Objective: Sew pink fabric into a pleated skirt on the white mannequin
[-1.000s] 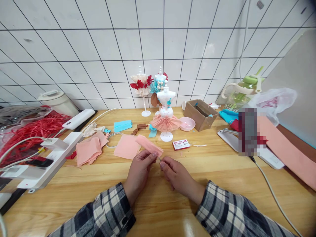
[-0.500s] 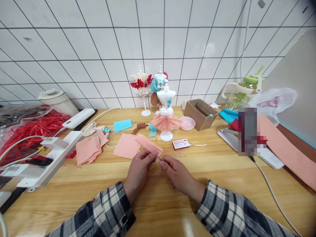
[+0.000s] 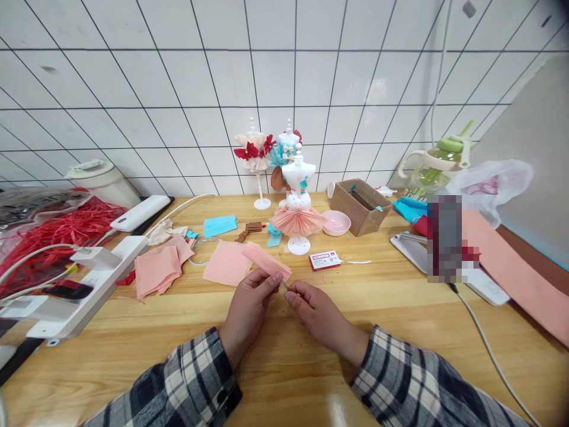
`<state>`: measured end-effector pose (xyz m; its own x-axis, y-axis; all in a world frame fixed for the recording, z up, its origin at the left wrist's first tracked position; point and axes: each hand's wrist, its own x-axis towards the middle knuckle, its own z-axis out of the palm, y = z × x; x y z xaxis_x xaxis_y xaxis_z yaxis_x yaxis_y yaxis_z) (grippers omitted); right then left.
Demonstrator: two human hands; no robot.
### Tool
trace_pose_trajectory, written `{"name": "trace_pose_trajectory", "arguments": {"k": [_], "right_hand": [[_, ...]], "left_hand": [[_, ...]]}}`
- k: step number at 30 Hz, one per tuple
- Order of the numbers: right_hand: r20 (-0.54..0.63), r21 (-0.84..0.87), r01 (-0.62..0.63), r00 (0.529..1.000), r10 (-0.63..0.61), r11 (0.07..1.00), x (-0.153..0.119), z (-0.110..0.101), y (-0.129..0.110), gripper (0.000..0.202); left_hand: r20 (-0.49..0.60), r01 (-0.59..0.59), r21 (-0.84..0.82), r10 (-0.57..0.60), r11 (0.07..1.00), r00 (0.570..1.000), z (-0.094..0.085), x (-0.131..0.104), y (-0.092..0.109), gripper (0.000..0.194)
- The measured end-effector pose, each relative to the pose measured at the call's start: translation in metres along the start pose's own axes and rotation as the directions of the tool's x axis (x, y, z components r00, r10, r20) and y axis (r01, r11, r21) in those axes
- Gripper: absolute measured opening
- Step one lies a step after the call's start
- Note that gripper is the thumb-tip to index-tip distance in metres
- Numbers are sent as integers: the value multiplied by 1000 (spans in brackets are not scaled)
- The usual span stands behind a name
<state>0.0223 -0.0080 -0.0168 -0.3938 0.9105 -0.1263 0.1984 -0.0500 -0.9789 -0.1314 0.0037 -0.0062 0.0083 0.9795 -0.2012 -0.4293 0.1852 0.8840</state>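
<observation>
My left hand (image 3: 253, 305) pinches a folded strip of peach crepe paper (image 3: 267, 261) near its right end. In my right hand (image 3: 315, 311) is a thin metal tool (image 3: 284, 286), mostly hidden by the fingers, so its kind is unclear; its tip meets the strip by my left thumb. Behind the hands stands a white mini mannequin (image 3: 299, 178) wearing a pleated peach paper skirt (image 3: 299, 221). A flat peach paper square (image 3: 226, 263) lies just left of the strip. Right of the strip is a small red-and-white box (image 3: 325, 261).
More peach sheets (image 3: 157, 270) lie on the left beside a white power strip (image 3: 93, 293) and red shredded paper (image 3: 66, 237). At the back are two dressed mannequins, a pink bowl (image 3: 336, 223) and a cardboard box (image 3: 362, 206). A phone-like white slab (image 3: 484, 284) lies right.
Almost nothing differs. Both hands keep their hold on the strip and the tool, and the view has shifted very slightly.
</observation>
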Motion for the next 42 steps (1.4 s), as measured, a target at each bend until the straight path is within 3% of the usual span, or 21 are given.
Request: {"name": "trace_pose_trajectory", "arguments": {"k": [6,13,21,42], "right_hand": [[8,-32,-4,1000,4,999,-1,-2,-4,26],[117,69,-199,975,191,977,-6,-11,-10,36],[146,75,-193,973,181,978,-6,-13,-13,33],[170,94,-227,963,209,969,-5,-14,-14,24]], "left_hand": [[-31,8,-52,-9,999,999,3,1,2,21],[-28,51,-111,-54,993,998,-2,2,4,21],[127,185,5,-184,983,975,-9,7,8,20],[141,181,67,-189,981,972,-6,4,10,26]]}}
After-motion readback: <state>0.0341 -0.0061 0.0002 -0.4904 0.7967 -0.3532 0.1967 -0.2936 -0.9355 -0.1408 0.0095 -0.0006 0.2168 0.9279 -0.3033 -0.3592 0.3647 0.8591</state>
